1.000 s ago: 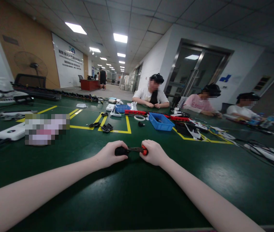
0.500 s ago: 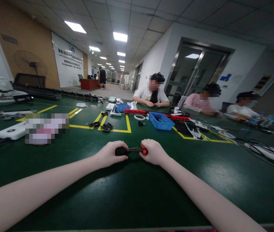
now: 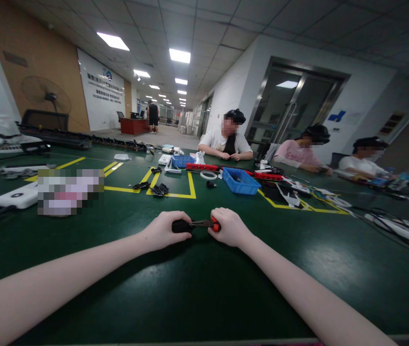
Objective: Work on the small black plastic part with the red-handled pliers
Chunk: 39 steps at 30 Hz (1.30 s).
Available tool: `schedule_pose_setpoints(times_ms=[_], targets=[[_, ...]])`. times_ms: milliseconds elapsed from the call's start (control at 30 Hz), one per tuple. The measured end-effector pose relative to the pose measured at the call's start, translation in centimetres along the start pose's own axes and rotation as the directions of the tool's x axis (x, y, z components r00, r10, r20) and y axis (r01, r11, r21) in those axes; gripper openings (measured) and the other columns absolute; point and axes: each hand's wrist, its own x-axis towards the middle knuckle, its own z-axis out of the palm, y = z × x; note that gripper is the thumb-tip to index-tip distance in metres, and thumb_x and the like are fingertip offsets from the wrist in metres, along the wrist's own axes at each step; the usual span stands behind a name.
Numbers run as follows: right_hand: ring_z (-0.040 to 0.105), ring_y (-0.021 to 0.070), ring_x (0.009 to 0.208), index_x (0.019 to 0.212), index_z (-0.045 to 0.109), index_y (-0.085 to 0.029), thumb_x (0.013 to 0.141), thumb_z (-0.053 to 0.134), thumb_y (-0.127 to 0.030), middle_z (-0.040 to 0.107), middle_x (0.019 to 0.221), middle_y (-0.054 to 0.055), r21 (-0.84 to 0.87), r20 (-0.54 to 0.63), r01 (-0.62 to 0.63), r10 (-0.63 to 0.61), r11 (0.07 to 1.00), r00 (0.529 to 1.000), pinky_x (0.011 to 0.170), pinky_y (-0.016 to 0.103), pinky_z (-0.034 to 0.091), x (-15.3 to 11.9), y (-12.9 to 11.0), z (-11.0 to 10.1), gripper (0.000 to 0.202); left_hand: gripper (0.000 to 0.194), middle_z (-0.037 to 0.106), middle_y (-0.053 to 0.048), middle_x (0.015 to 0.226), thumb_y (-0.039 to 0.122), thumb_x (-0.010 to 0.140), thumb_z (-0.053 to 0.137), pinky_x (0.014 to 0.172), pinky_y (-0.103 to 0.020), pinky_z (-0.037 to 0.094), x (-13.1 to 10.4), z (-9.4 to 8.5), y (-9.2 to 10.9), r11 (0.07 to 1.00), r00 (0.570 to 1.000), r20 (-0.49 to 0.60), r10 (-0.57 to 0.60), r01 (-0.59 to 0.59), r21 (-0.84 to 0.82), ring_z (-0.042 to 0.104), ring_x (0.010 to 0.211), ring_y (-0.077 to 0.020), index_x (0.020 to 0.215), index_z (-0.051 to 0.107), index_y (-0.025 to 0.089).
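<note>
Both of my hands are close together over the green table (image 3: pixel 204 278). My left hand (image 3: pixel 164 229) is closed around a small black part (image 3: pixel 181 226), whose exact kind I cannot make out. In my right hand (image 3: pixel 229 226) is a pair of pliers (image 3: pixel 202 223) with red handles, mostly hidden by the fingers. Their narrow metal jaws point left and meet the right end of the black part. Whether the jaws grip it or only touch it, I cannot tell.
Beyond my hands lie a cluster of black parts (image 3: pixel 159 189), a blue bin (image 3: pixel 240 181), a white ring (image 3: pixel 208 176) and a small black piece (image 3: pixel 210 184). A white device (image 3: pixel 17 195) lies left, white strips and cables (image 3: pixel 402 228) right. People (image 3: pixel 226 139) sit across the table.
</note>
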Motion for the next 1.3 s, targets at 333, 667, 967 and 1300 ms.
schedule_pose_setpoints(times_ms=[333, 667, 967, 1300], targets=[[0.049, 0.0157, 0.069, 0.073, 0.043, -0.022, 0.073, 0.060, -0.027, 0.055, 0.075, 0.001, 0.006, -0.008, -0.007, 0.007, 1.000, 1.000, 0.064, 0.028, 0.035, -0.05, 0.00, -0.04, 0.018, 0.027, 0.068, -0.003, 0.099, 0.028, 0.076, 0.069, 0.081, -0.031, 0.049, 0.07, -0.05, 0.02, 1.000, 1.000, -0.007, 0.027, -0.027, -0.010, 0.062, 0.090, -0.0195, 0.101, 0.065, 0.020], [0.048, 0.0160, 0.068, 0.073, 0.043, -0.022, 0.071, 0.060, -0.027, 0.055, 0.075, 0.002, -0.006, -0.024, -0.009, 0.008, 1.000, 1.000, 0.064, 0.029, 0.034, -0.04, -0.06, -0.06, 0.019, 0.027, 0.067, -0.003, 0.100, 0.028, 0.077, 0.068, 0.083, -0.031, 0.049, -0.01, -0.05, -0.01, 0.999, 0.999, -0.007, 0.037, -0.037, 0.011, 0.062, 0.092, -0.0198, 0.103, 0.065, 0.021], [0.047, 0.0159, 0.068, 0.073, 0.043, -0.022, 0.071, 0.060, -0.028, 0.055, 0.074, 0.001, -0.014, -0.032, -0.001, 0.001, 1.000, 0.999, 0.064, 0.029, 0.034, -0.05, 0.14, 0.18, 0.018, 0.028, 0.066, -0.002, 0.102, 0.028, 0.078, 0.067, 0.084, -0.031, 0.049, -0.26, -0.04, 0.15, 0.994, 0.999, -0.012, 0.036, -0.035, 0.101, 0.063, 0.091, -0.0193, 0.106, 0.064, 0.024], [0.048, 0.0163, 0.069, 0.074, 0.043, -0.022, 0.072, 0.061, -0.028, 0.056, 0.076, 0.002, -0.024, -0.027, 0.004, -0.005, 1.000, 1.000, 0.065, 0.029, 0.034, -0.04, 0.03, -0.02, 0.018, 0.028, 0.066, -0.002, 0.100, 0.029, 0.077, 0.067, 0.084, -0.030, 0.050, -0.20, -0.10, 0.19, 0.992, 0.999, 0.000, 0.037, -0.037, 0.123, 0.063, 0.089, -0.0195, 0.104, 0.065, 0.024]])
